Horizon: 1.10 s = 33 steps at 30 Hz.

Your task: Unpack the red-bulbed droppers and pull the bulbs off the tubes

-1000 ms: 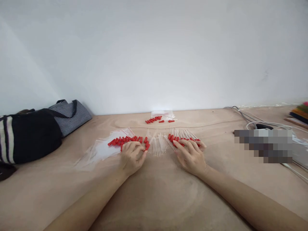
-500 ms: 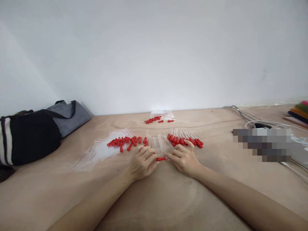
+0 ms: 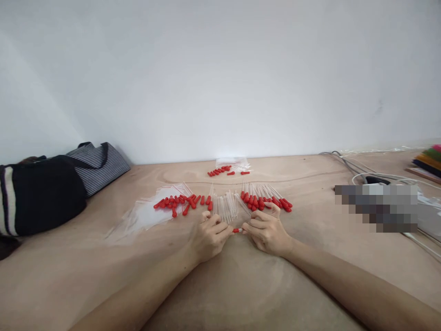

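Observation:
Between my fingertips, low over the table, a red rubber dropper bulb (image 3: 236,230) meets the end of a thin clear tube. My left hand (image 3: 212,235) pinches the bulb and covers most of it. On the other side my right hand (image 3: 268,231) pinches the glass dropper tube (image 3: 241,229), nearly all of it hidden by the fingers. Just beyond lies a row of loose clear tubes (image 3: 225,205). Right of them fan out droppers with red bulbs fitted (image 3: 255,200). Loose red bulbs (image 3: 175,200) are heaped to the left.
Clear plastic bags (image 3: 141,216) lie under and beside the loose bulbs. Farther back are more red bulbs (image 3: 218,171) and a small bag (image 3: 234,162) near the wall. A black bag (image 3: 44,197) stands left; cables (image 3: 347,168) and a blurred-out object (image 3: 382,207) are right.
My left fingers have slid right along the red bulb, covering more of it and coming closer to my right hand. My right hand has shifted slightly right, still pinching the tube.

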### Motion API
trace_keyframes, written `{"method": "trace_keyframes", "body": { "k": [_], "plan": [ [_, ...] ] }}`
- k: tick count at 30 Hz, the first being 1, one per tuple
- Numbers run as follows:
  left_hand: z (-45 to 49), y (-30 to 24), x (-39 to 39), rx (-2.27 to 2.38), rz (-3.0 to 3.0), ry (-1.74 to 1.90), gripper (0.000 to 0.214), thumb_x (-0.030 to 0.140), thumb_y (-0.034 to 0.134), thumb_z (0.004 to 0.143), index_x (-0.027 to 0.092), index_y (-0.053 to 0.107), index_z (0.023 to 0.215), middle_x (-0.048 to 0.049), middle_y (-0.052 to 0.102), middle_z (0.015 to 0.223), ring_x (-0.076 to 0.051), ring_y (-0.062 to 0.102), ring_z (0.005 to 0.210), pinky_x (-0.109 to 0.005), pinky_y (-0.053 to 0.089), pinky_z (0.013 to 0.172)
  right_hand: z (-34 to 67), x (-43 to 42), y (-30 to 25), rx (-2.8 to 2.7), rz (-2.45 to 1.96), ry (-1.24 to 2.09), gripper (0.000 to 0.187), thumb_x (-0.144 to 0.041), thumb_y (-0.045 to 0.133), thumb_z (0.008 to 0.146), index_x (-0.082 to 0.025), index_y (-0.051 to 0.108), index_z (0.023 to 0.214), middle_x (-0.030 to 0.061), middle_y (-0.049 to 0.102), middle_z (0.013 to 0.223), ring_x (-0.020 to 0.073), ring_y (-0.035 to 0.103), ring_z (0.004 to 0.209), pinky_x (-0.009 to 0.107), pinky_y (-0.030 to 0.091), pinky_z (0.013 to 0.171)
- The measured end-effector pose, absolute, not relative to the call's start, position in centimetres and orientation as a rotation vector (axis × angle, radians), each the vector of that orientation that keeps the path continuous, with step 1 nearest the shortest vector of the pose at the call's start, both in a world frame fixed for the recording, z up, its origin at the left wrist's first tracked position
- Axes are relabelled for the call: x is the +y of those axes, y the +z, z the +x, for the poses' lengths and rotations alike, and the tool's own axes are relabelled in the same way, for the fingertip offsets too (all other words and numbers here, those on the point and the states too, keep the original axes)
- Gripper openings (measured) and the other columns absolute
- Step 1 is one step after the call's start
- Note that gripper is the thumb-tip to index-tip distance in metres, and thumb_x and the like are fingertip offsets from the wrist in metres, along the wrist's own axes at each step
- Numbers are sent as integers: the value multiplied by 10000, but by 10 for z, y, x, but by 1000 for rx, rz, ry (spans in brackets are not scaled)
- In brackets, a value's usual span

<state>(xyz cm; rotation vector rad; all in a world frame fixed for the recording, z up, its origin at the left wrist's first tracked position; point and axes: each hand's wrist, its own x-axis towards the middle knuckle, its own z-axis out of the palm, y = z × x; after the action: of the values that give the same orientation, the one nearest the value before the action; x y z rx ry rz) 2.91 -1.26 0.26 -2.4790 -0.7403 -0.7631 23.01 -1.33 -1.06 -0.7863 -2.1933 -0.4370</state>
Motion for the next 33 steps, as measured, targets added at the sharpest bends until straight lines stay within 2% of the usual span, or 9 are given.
{"method": "trace_keyframes", "body": {
  "k": [6, 10, 13, 16, 19, 22, 25, 28, 33],
  "plan": [
    [14, 4, -11, -736, -2438, -852, 216, 88, 424, 820, 191, 611, 852, 20, 652, 653, -142, 533, 654, -345, 269, 675, 242, -10, -13, -2145, -819, -439, 223, -210, 421, 852, -211, 610, 734, -52, 556, 534, 98, 499, 691, 352, 186, 866],
    [-5, 2, -5, -944, -2449, -970, 152, 160, 480, 836, 217, 617, 870, 6, 658, 752, -134, 548, 670, -310, 337, 663, 256, -4, -18, -2086, -1010, -394, 223, -241, 437, 853, -205, 627, 742, -22, 602, 624, 100, 493, 689, 349, 180, 861],
    [-10, -1, -1, -1031, -2558, -1092, 202, 185, 428, 861, 193, 599, 969, -49, 596, 840, -135, 552, 735, -267, 420, 656, 258, 0, -21, -2074, -1077, -361, 218, -222, 413, 856, -206, 631, 853, -3, 615, 685, 112, 496, 704, 353, 183, 849],
    [-16, 2, 3, -1170, -2520, -1163, 263, 179, 381, 860, 171, 577, 1034, -73, 520, 870, -149, 540, 782, -270, 457, 678, 259, 6, -24, -2074, -1162, -396, 281, -168, 374, 850, -197, 588, 1029, 20, 622, 769, 129, 508, 748, 344, 205, 821],
    [-38, 9, 11, -1390, -2375, -1154, 288, 216, 376, 839, 159, 562, 1052, -74, 514, 852, -168, 539, 781, -299, 460, 711, 263, 12, -26, -2056, -1237, -442, 301, -162, 370, 849, -204, 578, 1062, 31, 622, 800, 135, 517, 762, 335, 216, 806],
    [-72, 15, 20, -1745, -2177, -1148, 274, 272, 432, 776, 149, 542, 995, -65, 549, 845, -163, 560, 698, -298, 469, 682, 264, 15, -26, -1998, -1255, -423, 251, -195, 397, 857, -219, 614, 981, 20, 637, 796, 124, 528, 757, 332, 205, 816],
    [-98, 19, 24, -2055, -2054, -1057, 189, 300, 489, 693, 170, 505, 829, -34, 573, 735, -169, 562, 622, -281, 459, 589, 261, 15, -24, -1907, -1256, -409, 202, -236, 442, 848, -217, 641, 880, 6, 652, 746, 114, 537, 720, 330, 198, 821],
    [-103, 24, 21, -2189, -2067, -839, 106, 292, 503, 649, 195, 473, 677, -14, 590, 648, -191, 570, 598, -289, 427, 561, 253, 17, -21, -1844, -1271, -411, 183, -251, 474, 828, -213, 650, 797, -6, 648, 661, 109, 529, 666, 330, 196, 811],
    [-98, 29, 18, -2322, -2096, -733, 172, 353, 545, 637, 204, 461, 634, -25, 609, 636, -202, 590, 596, -291, 419, 549, 227, 28, -18, -1856, -1285, -462, 185, -216, 472, 798, -213, 653, 757, -1, 636, 626, 124, 511, 669, 336, 190, 788]
  ]
}}
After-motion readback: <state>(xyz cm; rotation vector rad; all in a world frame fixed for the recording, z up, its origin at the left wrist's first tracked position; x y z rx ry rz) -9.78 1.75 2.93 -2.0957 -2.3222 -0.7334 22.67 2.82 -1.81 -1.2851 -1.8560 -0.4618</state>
